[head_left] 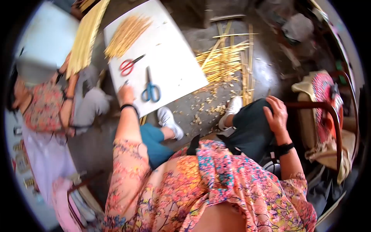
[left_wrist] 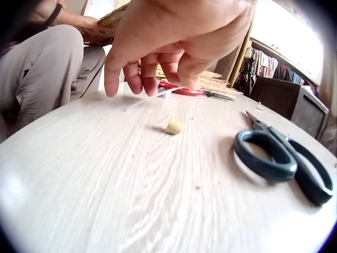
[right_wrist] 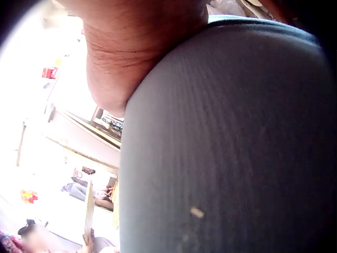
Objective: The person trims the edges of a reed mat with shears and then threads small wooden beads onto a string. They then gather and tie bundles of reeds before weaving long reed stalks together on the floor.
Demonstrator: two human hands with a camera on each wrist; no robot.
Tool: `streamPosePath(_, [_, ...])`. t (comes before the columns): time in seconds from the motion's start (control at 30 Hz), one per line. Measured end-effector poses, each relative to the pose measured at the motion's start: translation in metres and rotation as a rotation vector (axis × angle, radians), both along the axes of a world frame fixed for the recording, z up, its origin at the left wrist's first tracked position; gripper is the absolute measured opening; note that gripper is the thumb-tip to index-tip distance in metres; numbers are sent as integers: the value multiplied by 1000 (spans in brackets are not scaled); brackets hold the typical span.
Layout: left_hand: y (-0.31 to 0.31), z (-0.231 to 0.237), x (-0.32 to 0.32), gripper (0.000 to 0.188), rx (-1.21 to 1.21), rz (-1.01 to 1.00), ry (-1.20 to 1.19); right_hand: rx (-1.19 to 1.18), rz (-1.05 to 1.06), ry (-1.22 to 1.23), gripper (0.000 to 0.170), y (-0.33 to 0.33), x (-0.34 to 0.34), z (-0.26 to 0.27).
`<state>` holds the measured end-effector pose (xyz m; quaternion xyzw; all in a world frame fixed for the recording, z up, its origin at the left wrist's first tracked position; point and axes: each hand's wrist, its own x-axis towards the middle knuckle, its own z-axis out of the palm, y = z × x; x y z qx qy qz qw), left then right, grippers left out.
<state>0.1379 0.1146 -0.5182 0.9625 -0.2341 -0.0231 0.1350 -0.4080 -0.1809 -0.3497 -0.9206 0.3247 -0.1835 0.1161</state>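
My left hand (head_left: 126, 94) is over the near left edge of the white tabletop (head_left: 174, 58). In the left wrist view its fingers curve down to the surface, with a thin whitish strip (left_wrist: 176, 89) at the fingertips; what it is I cannot tell. Beyond the fingers lie red-handled scissors (head_left: 138, 59). Blue-handled scissors (head_left: 148, 77) rest to the right of that hand, and a pale stub of straw (left_wrist: 174, 126) sits in front of it. My right hand (head_left: 276, 114) rests on the knee, fingers extended; its wrist view mostly shows the dark trouser leg (right_wrist: 221, 137).
A fanned bundle of straw (head_left: 127, 34) lies at the table's far end. Cut stalks (head_left: 222, 63) and scraps (head_left: 210, 110) litter the floor on the right. Another person (head_left: 48, 102) sits at left, holding a wide plaited straw strip (head_left: 85, 38). A chair (head_left: 336, 120) stands at right.
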Motion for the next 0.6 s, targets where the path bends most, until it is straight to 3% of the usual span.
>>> streamPosePath(0.03, [-2,-2,-1,20,-133,-36,-55,7,-28,-4,28,0,-9,3])
streamPosePath(0.07, [-2,3,3,19,-258,-109,125,35,-4,-23,28,3,1,-5])
streamPosePath(0.1, [-7,8,0,20,-166,-73,106,28,-12,-25,27,-2,-9,-7])
streamPosePath(0.13, [-13,11,-7,18,-278,-44,118,35,7,-35,27,-4,-6,-11])
streamPosePath(0.17, [-27,50,-31,15,-746,226,724,13,23,-5,27,-3,-6,-11])
streamPosePath(0.2, [-27,52,-30,14,-686,179,734,13,23,-6,27,-4,-7,-13])
streamPosePath(0.27, [-42,94,-55,13,-1127,156,1032,5,21,-26,28,-6,-11,-17])
streamPosePath(0.4, [-54,124,-81,12,-1209,-10,1181,-5,3,-14,26,-4,-4,-7])
streamPosePath(0.47, [-65,131,-97,12,-1127,-255,1178,-34,21,-6,27,-7,-3,-13])
streamPosePath(0.57, [-82,171,-161,11,-995,-268,1214,53,-66,-21,34,-7,4,-25])
streamPosePath(0.6, [-86,178,-180,12,-945,-313,1280,64,7,-129,40,-4,12,-24])
